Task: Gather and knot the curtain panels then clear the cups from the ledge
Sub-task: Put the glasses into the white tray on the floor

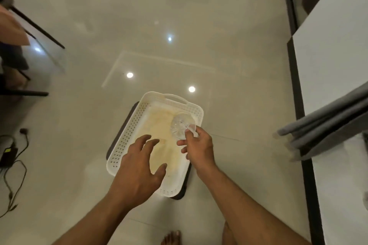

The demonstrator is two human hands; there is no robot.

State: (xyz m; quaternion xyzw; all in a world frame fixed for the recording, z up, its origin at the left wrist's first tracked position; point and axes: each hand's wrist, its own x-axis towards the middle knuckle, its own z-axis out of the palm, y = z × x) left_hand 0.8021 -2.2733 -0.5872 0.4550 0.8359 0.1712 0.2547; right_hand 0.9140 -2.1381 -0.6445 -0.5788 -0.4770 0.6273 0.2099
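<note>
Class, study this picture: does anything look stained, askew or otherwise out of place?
Yes. The white tray on the floor has a yellowish stain across its base, and it sits askew on a dark tray beneath. The right hand holds a clear glass cup tilted on its side over it. A cable lies loose at left.

Glossy pale tile floor [179, 16] (ceiling lights mirrored in it); black cables [14, 167] left; white wall [334, 49] right.

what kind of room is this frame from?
Probably a home living area: glossy pale floor tiles mirroring ceiling spotlights, grey curtain gathered by a white ledge, charger cable on the floor. The right hand holds a clear glass cup over a white perforated tray.
</note>
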